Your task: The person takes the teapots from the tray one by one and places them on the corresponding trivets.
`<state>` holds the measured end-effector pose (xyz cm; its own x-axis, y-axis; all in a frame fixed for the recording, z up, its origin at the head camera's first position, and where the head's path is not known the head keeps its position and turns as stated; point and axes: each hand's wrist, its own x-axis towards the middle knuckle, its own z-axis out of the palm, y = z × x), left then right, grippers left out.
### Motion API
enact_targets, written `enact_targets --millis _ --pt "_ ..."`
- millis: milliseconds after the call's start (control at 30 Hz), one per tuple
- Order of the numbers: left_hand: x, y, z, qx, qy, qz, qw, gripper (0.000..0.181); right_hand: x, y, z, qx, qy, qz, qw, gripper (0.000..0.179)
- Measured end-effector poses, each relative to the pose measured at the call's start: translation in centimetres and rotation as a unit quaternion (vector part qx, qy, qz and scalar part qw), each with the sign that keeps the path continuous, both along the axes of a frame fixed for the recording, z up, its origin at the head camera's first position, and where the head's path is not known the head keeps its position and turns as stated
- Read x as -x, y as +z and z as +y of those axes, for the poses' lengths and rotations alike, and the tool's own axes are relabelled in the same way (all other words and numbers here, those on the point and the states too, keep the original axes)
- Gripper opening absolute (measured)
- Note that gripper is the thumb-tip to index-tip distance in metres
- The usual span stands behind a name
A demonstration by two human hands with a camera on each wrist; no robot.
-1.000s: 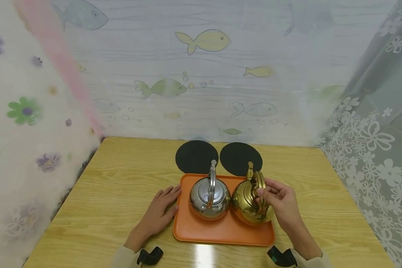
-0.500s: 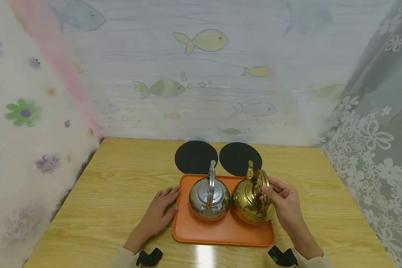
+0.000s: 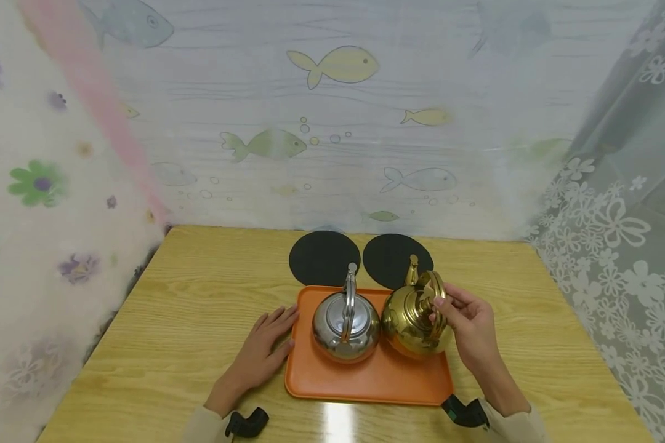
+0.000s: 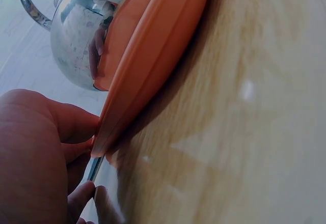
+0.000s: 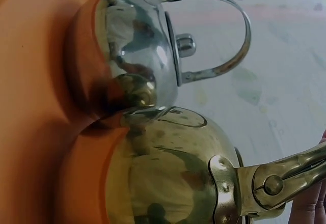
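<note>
A gold kettle (image 3: 409, 320) is over the right part of an orange tray (image 3: 360, 384), its spout pointing away. My right hand (image 3: 471, 323) holds its handle (image 3: 439, 301) between thumb and fingers. In the right wrist view, the gold kettle (image 5: 168, 173) is close against the silver kettle (image 5: 137, 46); whether its base touches the tray cannot be told. That silver kettle (image 3: 346, 329) stands on the tray with its handle upright. At the tray's left edge my left hand (image 3: 260, 351) lies with fingers extended, thumb touching the rim (image 4: 127, 76) in the left wrist view.
Two black round mats (image 3: 325, 258) lie side by side behind the tray, the right mat (image 3: 390, 258) partly behind the gold spout. The wooden table (image 3: 199, 289) meets a fish-print curtain (image 3: 332, 123) at the back. Flowered drapes hang on both sides.
The gold kettle has shifted slightly up and away from me, still held by my right hand. Its handle has swung a little to the right. The silver kettle, tray and left hand stay put.
</note>
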<state>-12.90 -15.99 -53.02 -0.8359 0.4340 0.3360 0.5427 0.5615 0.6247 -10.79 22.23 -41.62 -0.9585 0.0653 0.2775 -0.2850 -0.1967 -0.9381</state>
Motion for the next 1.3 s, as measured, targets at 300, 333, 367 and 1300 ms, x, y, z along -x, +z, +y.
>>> enact_targets --millis 300,333,367,1300 --pt "0.1 -0.1 0.1 0.0 -0.002 0.0 1.0 0.052 1.2 0.5 -0.1 -0.019 -0.018 0.001 0.9997 0.027" --pt "0.1 -0.1 0.1 0.0 -0.002 0.0 1.0 0.052 1.3 0.5 -0.1 -0.021 -0.02 0.0 0.9996 0.026" --pt "0.1 -0.1 0.1 0.001 -0.001 0.001 1.0 0.052 1.4 0.6 -0.1 -0.021 -0.023 0.0 0.9995 0.026" --pt "-0.1 0.0 0.0 0.006 0.003 0.0 1.0 0.052 4.6 0.4 -0.5 -0.023 -0.028 0.0 0.9993 0.034"
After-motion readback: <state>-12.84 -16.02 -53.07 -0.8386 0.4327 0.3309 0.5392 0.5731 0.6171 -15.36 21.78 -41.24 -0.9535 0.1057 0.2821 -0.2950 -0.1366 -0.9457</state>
